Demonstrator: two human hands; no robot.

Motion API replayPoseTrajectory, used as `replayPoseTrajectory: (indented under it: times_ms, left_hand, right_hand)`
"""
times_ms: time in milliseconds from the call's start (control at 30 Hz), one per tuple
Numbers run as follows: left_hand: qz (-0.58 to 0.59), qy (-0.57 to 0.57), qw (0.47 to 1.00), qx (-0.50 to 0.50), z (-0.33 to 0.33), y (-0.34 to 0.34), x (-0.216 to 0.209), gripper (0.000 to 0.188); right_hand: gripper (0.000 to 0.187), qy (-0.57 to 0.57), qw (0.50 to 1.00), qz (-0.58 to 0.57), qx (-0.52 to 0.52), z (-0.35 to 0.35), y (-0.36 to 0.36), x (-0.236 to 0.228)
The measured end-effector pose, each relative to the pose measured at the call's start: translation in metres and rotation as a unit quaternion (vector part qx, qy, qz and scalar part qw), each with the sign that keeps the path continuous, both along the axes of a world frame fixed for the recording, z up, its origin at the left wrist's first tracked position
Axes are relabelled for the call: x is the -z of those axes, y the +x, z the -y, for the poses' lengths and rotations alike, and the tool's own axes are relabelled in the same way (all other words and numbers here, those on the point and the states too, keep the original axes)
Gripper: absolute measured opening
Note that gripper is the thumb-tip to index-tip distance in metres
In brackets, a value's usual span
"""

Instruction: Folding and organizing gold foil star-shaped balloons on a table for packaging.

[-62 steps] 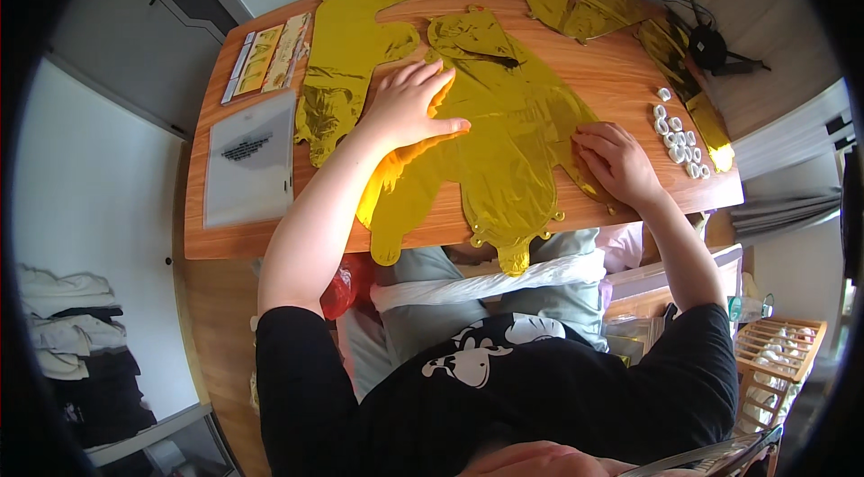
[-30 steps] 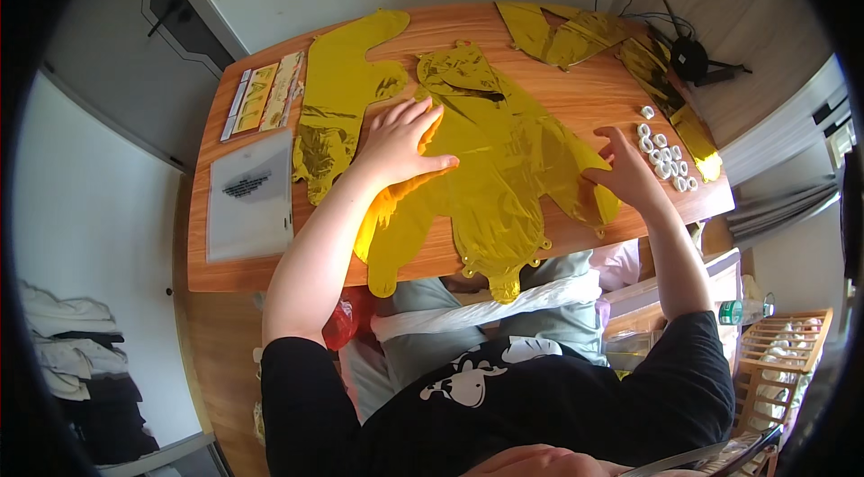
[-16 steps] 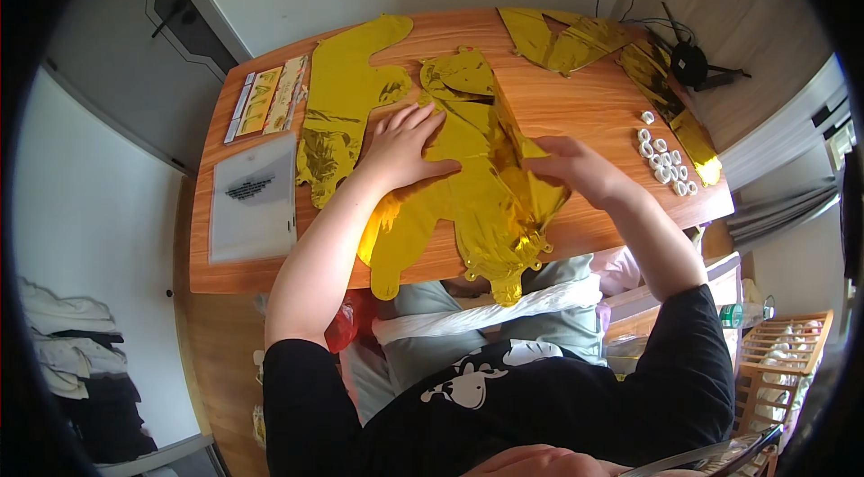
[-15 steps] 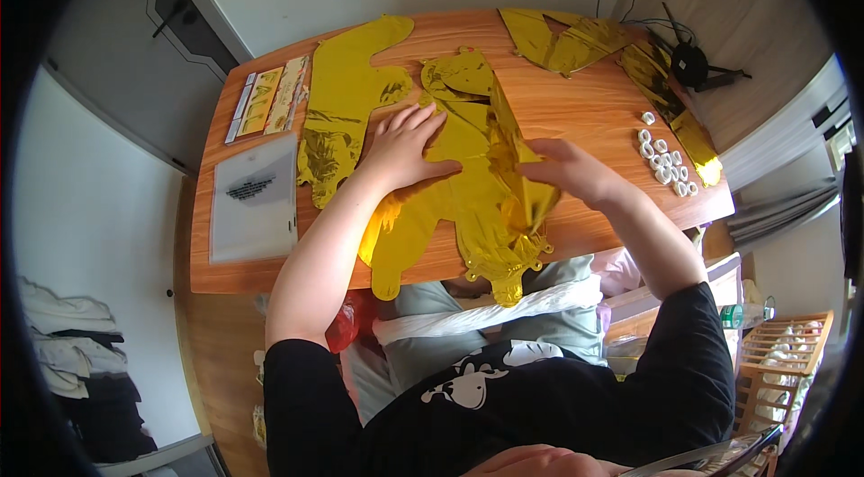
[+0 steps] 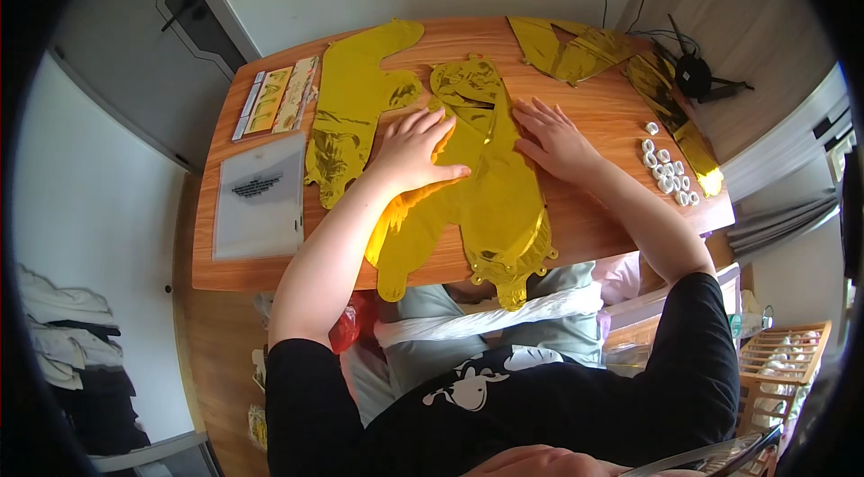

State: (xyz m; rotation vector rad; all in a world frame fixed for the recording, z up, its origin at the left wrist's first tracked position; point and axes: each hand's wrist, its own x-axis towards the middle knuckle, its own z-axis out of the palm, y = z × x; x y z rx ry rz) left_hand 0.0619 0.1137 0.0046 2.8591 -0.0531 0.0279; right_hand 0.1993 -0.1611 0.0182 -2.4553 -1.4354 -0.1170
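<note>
A deflated gold foil balloon (image 5: 504, 198) lies in front of me, its lower tabs reaching over the table's near edge. My left hand (image 5: 418, 151) rests on its left part, fingers spread, thumb pointing right. At its upper right edge my right hand (image 5: 553, 139) lies flat with the fingers apart, partly on the foil and partly on the wood. Neither hand grips anything. Left of it is a second flat gold foil balloon (image 5: 346, 99), curved at the top, close to my left forearm.
More gold foil pieces (image 5: 576, 49) lie along the far and right edges of the wooden table (image 5: 261, 274). Several small white rings (image 5: 670, 169) sit at the right, near a black router (image 5: 693, 75). A clear plastic sleeve (image 5: 259, 198) and printed cards (image 5: 274, 99) lie left.
The raised right side of the near balloon now lies flat. My right hand has moved up and left from its side and flattened out; my left hand has barely moved.
</note>
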Motion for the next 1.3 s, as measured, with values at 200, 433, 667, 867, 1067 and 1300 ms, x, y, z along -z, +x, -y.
replayPoseTrajectory:
  times_ms: [200,433,667,867,1067,1300]
  left_hand:
    - [-0.004,-0.004,1.0,-0.004,0.0,-0.005,0.0,0.106]
    - [-0.005,-0.001,1.0,-0.004,0.002,-0.004,0.002,0.106]
    - [0.017,0.027,0.999,-0.004,-0.001,-0.001,0.002,0.101]
    - [0.025,0.013,1.0,0.008,0.0,0.0,0.003,0.103]
    - [0.029,0.008,1.0,0.005,0.001,-0.002,0.004,0.102]
    - [0.029,0.011,1.0,0.0,0.004,-0.003,-0.001,0.096]
  right_hand:
    - [0.056,-0.055,0.998,-0.025,-0.009,-0.011,0.002,-0.005]
    - [0.06,-0.047,0.998,-0.049,-0.005,-0.013,0.007,-0.003]
    - [0.077,-0.063,0.997,-0.041,0.011,-0.021,-0.004,0.006]
    - [0.082,-0.076,0.996,-0.031,0.043,-0.024,-0.013,0.011]
    - [0.086,-0.077,0.995,-0.016,0.058,-0.026,-0.018,0.015]
    - [0.091,-0.059,0.996,0.022,0.064,-0.026,-0.018,0.022]
